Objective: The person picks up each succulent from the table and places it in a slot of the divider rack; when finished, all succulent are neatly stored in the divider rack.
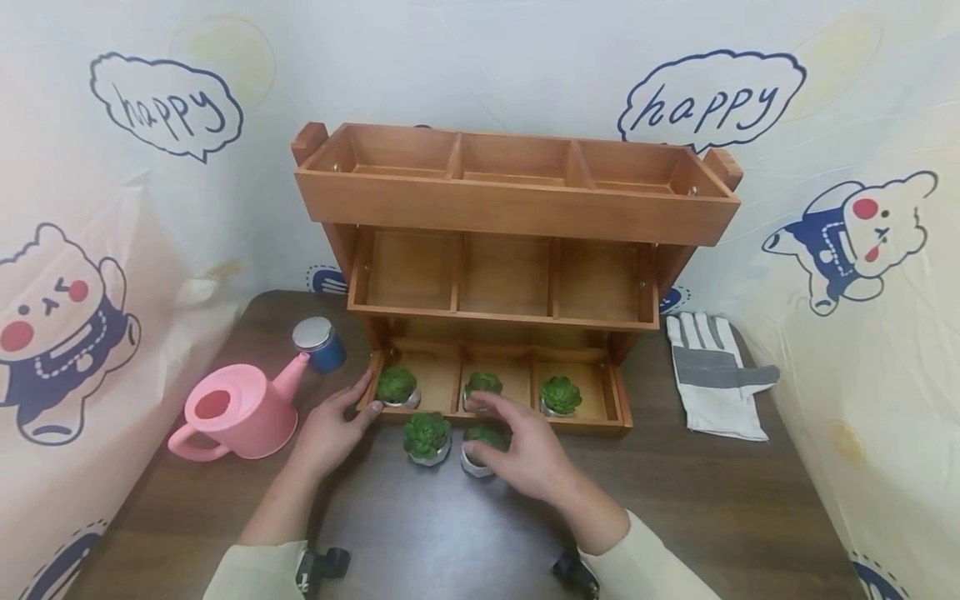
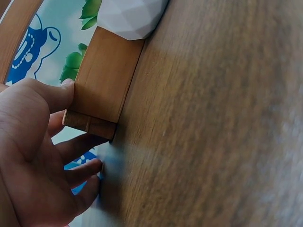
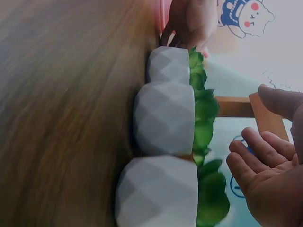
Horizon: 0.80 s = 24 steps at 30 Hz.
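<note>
**Lowest tray [image 1: 588, 426] is gripped at its left end**

The corner of the lowest tray is held by the left hand [image 1: 330, 429], with the thumb pressed to the front board and the fingers bent loosely around the end. The right hand [image 1: 528, 442] is held wide, thumb and fingers spread, and the front right succulent [image 1: 487, 436] is partly covered by it in the head view. Just beside that plant, the front left succulent [image 1: 426, 436] is stood on the tabletop [image 1: 420, 533]. In the right wrist view, three white faceted pots [image 3: 165, 118] are seen lined up near the hand.

Each compartment of the lowest tray is occupied: by the left succulent [image 1: 396, 385], the middle succulent [image 1: 483, 382] and the right succulent [image 1: 561, 395]. Above are set the middle tray [image 1: 504, 275] and the upper tray [image 1: 517, 204], both divided in three.

At the left, a pink watering can [image 1: 251, 412] is placed near a blue jar [image 1: 326, 354]; at the right, a white-and-grey glove [image 1: 712, 375] is laid flat.
</note>
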Each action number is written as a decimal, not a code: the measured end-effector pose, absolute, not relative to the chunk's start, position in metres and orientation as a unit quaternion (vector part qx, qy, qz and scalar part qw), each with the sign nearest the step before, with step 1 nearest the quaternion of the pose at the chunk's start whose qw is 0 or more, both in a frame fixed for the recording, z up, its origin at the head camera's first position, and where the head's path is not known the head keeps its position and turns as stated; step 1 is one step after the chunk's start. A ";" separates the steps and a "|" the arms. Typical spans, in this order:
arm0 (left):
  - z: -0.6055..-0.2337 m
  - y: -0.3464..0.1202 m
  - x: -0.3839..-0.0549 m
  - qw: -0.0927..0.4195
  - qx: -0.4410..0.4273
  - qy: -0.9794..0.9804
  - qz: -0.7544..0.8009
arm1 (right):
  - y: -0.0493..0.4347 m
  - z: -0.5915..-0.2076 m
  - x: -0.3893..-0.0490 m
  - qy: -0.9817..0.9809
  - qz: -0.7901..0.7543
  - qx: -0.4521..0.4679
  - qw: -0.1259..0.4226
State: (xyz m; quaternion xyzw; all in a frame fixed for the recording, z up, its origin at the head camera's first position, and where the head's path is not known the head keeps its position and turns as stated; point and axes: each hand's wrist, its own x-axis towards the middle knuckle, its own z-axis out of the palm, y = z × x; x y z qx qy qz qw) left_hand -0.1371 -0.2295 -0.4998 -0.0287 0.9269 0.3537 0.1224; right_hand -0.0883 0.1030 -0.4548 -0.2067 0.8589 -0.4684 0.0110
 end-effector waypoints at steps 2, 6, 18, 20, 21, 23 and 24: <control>-0.500 -0.229 -0.137 0.124 -0.028 0.927 0.353 | 0.108 -0.456 -0.087 0.863 -0.464 -0.199 0.001; -0.500 -0.229 -0.138 0.124 -0.028 0.928 0.351 | 0.120 -0.459 -0.084 0.870 -0.453 -0.195 -0.023; -0.501 -0.231 -0.137 0.114 -0.023 0.931 0.346 | 0.151 -0.465 -0.078 0.882 -0.436 -0.173 -0.030; -0.501 -0.231 -0.138 0.115 -0.022 0.931 0.345 | 0.155 -0.466 -0.077 0.883 -0.436 -0.171 -0.031; -0.501 -0.231 -0.138 0.116 -0.022 0.931 0.345 | 0.156 -0.467 -0.077 0.884 -0.434 -0.170 -0.032; -0.501 -0.232 -0.138 0.118 -0.022 0.930 0.346 | 0.159 -0.468 -0.076 0.887 -0.429 -0.170 -0.032; -0.501 -0.232 -0.138 0.118 -0.022 0.930 0.347 | 0.161 -0.470 -0.076 0.888 -0.425 -0.171 -0.032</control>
